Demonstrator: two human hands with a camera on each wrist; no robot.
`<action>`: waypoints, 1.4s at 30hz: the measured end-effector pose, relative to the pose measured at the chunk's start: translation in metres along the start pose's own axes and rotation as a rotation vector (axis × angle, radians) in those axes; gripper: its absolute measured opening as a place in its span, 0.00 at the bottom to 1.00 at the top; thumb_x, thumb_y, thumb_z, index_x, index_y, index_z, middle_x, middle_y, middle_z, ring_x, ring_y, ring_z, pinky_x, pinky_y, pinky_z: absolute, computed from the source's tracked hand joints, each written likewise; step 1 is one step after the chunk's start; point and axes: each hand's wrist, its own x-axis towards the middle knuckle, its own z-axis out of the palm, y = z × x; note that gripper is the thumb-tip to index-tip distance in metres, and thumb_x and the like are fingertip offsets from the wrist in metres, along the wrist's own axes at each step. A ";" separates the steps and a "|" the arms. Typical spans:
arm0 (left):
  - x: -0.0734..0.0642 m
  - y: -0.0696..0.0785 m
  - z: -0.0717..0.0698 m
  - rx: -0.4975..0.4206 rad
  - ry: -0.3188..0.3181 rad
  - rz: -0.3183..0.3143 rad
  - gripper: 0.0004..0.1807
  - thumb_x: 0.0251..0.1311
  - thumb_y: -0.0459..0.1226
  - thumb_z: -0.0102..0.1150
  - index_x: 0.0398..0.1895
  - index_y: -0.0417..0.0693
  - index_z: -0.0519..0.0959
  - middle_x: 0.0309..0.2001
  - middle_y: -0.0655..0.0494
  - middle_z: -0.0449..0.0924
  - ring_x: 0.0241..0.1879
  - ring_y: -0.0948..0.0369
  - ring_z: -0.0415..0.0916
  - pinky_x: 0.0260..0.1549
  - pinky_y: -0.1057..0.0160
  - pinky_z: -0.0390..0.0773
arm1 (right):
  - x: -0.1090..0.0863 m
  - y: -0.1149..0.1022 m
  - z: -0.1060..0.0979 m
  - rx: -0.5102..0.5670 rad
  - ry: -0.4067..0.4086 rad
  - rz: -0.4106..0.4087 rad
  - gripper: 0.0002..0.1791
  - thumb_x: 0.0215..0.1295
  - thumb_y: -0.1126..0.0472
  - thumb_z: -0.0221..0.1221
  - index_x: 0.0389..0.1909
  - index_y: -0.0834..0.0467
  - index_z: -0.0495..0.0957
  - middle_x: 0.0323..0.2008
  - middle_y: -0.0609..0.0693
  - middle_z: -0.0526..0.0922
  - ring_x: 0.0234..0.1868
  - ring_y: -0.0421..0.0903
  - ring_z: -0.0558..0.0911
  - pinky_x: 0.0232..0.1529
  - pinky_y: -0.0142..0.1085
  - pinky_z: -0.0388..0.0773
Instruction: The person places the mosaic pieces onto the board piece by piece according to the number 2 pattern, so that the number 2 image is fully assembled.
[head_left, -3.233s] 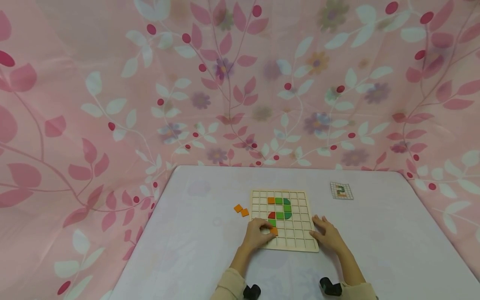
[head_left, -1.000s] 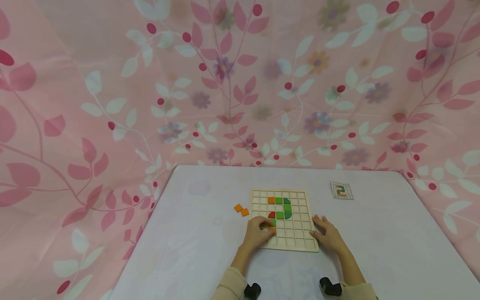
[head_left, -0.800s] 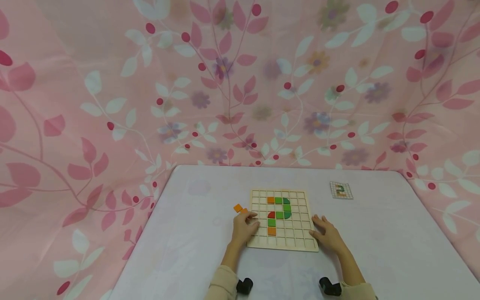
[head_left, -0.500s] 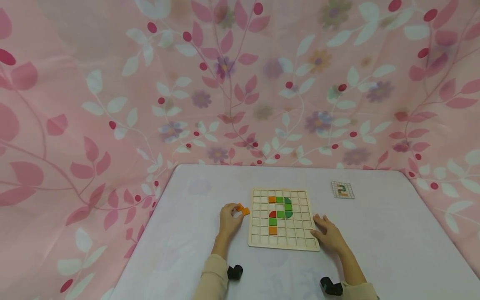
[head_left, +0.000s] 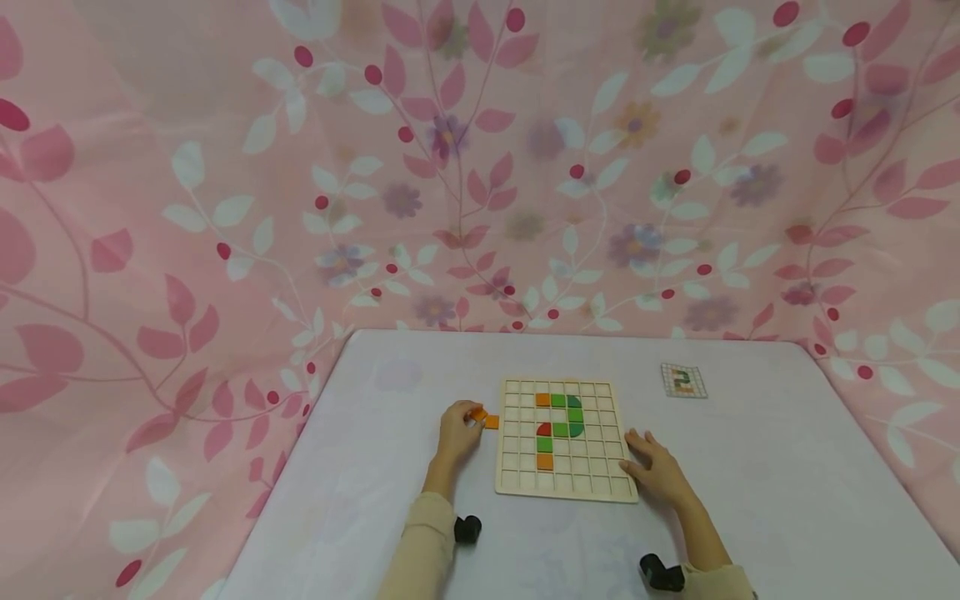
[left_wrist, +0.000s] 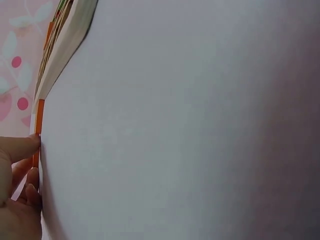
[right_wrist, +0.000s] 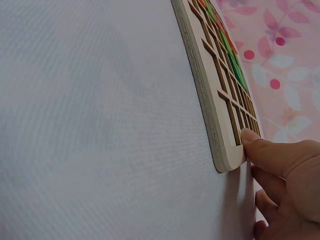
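Observation:
My left hand (head_left: 457, 433), just left of the wooden grid board (head_left: 596, 471), pinches an orange square tile (head_left: 477, 413) between thumb and fingers. A second orange tile (head_left: 492, 422) lies between that tile and the board's left edge. In the left wrist view, the held tile (left_wrist: 35, 160) shows edge-on between the fingertips. My right hand (head_left: 655, 468) rests at the board's right edge, its thumb (right_wrist: 252, 137) on the rim near the corner and the other fingers beside it. On the board, orange, green and red pieces form a hooked line, with an orange square (head_left: 544, 462) at its lower end.
A small card (head_left: 683, 381) printed with a coloured grid figure lies on the white table (head_left: 757, 450), right of the board. Behind the table hangs a pink floral cloth (head_left: 480, 208). A black device (head_left: 468, 530) sits at the left wrist, another (head_left: 662, 573) at the right.
My left hand has left the orange square on the board and moved left to the loose tiles, where it now pinches one. The other loose tile has turned slightly. The right hand stays put.

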 end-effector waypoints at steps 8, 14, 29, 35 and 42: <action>-0.001 0.002 0.005 -0.022 0.070 -0.046 0.15 0.39 0.21 0.66 0.36 0.31 0.81 0.34 0.42 0.82 0.31 0.51 0.75 0.32 0.60 0.75 | 0.001 0.002 0.000 -0.004 0.018 -0.019 0.32 0.59 0.65 0.61 0.61 0.74 0.63 0.63 0.70 0.60 0.66 0.72 0.50 0.63 0.63 0.47; -0.002 0.002 0.002 -0.074 0.066 -0.148 0.16 0.38 0.23 0.65 0.36 0.31 0.81 0.33 0.42 0.81 0.33 0.50 0.76 0.35 0.59 0.76 | 0.000 0.002 0.002 0.000 0.023 -0.024 0.31 0.59 0.66 0.61 0.61 0.75 0.63 0.63 0.70 0.61 0.66 0.72 0.50 0.63 0.64 0.44; -0.009 0.005 -0.006 -0.241 0.074 -0.221 0.17 0.37 0.23 0.65 0.37 0.30 0.79 0.30 0.44 0.81 0.31 0.52 0.75 0.29 0.66 0.75 | -0.001 0.002 0.002 0.008 0.042 -0.065 0.31 0.59 0.64 0.61 0.60 0.75 0.64 0.63 0.69 0.62 0.66 0.73 0.51 0.61 0.66 0.45; -0.013 0.006 -0.006 -0.255 0.054 -0.209 0.15 0.38 0.22 0.66 0.35 0.29 0.79 0.31 0.43 0.82 0.30 0.54 0.75 0.29 0.66 0.77 | -0.002 0.001 0.001 0.015 0.024 -0.032 0.32 0.60 0.64 0.60 0.61 0.75 0.63 0.63 0.68 0.61 0.66 0.72 0.50 0.61 0.66 0.47; -0.021 0.020 -0.002 -0.259 0.017 -0.186 0.14 0.39 0.23 0.66 0.35 0.32 0.79 0.31 0.45 0.82 0.29 0.56 0.76 0.29 0.68 0.77 | -0.002 -0.001 0.000 0.020 0.014 -0.012 0.32 0.61 0.62 0.60 0.62 0.74 0.63 0.64 0.68 0.61 0.67 0.71 0.50 0.62 0.65 0.46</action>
